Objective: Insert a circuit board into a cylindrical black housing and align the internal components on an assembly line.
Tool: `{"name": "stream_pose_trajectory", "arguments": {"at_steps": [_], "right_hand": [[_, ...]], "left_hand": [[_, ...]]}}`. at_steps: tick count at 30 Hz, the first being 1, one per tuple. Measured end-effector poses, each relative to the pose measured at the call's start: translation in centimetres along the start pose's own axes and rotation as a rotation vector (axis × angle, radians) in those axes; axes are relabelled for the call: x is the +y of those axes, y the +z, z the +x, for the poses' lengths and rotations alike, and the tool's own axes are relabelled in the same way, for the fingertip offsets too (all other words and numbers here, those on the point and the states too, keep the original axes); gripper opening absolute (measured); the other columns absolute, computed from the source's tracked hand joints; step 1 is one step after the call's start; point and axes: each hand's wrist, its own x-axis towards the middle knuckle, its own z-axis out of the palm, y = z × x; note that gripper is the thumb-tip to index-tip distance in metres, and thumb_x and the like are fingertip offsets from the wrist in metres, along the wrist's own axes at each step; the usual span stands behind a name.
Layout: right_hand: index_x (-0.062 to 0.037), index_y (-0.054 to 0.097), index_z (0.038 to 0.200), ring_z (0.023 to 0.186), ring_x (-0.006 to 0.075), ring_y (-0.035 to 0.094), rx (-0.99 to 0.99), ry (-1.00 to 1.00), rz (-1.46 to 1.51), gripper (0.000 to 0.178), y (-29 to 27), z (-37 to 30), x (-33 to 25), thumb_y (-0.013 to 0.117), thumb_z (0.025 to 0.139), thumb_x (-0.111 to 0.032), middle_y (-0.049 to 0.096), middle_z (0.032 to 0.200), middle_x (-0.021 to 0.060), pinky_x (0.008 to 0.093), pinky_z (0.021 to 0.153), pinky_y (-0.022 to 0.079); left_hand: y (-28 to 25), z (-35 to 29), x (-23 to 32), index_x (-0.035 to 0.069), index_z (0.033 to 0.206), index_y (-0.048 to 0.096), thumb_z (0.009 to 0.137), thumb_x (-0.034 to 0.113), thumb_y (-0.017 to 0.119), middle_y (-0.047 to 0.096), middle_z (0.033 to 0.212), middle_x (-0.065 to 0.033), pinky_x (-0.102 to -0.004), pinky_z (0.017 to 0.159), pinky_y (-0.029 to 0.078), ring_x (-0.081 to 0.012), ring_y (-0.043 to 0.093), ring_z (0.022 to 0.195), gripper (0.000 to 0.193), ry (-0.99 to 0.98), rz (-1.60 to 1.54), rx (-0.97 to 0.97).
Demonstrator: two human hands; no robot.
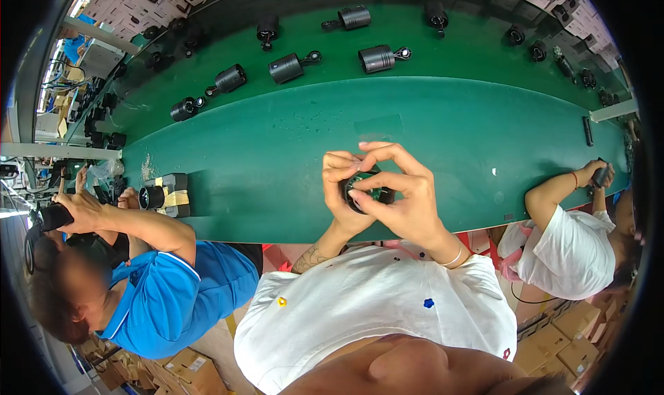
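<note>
In front of my chest, above the green bench, I hold a black cylindrical housing (388, 194) with its round end turned up toward me. A green circuit board (374, 188) shows inside that end. Wrapped around the housing's left side are the fingers of my left hand (337, 180). My right hand (413, 191) curls over it from the right, thumb and forefinger at the rim beside the board. Whether those fingertips also pinch a small part is hidden.
Black cylinders with ring-ended stems, such as this one (377, 59), stand along the moving-belt-like green strip (318, 94) at the far side. A person in blue (173, 298) works at left beside a black-and-yellow fixture (166, 196). Another in white (570, 250) handles a dark part at right.
</note>
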Motion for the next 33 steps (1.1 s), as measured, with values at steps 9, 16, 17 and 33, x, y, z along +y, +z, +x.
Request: {"name": "stream_pose_trajectory", "arguments": {"at_steps": [9,16,17,33], "right_hand": [[-0.0052,0.056,0.091,0.122,0.0308,0.052,0.094,0.136,0.266,0.030,2.2,-1.1,2.0,0.076,0.069,0.001,0.051,0.127,0.0118,0.0432,0.099,0.044],[-0.0113,0.039,0.112,0.121,0.0306,0.049,0.038,0.458,0.718,0.056,2.2,-0.9,2.0,0.074,0.071,0.001,0.046,0.134,0.0139,0.0430,0.105,0.038],[-0.0113,0.039,0.112,0.121,0.0306,0.049,0.037,0.458,0.719,0.056,2.2,-0.9,1.9,0.074,0.071,0.001,0.046,0.134,0.0139,0.0430,0.105,0.038],[-0.0102,0.040,0.115,0.122,0.0279,0.046,0.098,0.436,0.741,0.055,2.4,-1.2,1.6,0.071,0.071,0.001,0.045,0.133,0.0152,0.0384,0.104,0.037]], "left_hand": [[-1.1,0.0,-1.3,0.012,0.109,0.053,0.071,0.004,0.075,0.050,0.103,-0.0069,-0.0415,0.080,0.051,-0.0252,0.049,0.093,0.045,0.144,0.232,0.009],[-1.2,0.3,-0.9,0.015,0.114,0.054,0.071,0.004,0.074,0.049,0.104,-0.0068,-0.0418,0.082,0.050,-0.0253,0.047,0.092,0.049,0.230,0.330,-0.002],[-1.2,0.3,-0.9,0.015,0.114,0.054,0.071,0.004,0.074,0.049,0.104,-0.0068,-0.0418,0.082,0.050,-0.0253,0.047,0.092,0.049,0.230,0.332,-0.001],[-1.0,0.3,-0.4,0.016,0.116,0.053,0.070,0.004,0.074,0.050,0.105,-0.0083,-0.0410,0.079,0.047,-0.0251,0.046,0.090,0.051,0.197,0.333,-0.011]]}}
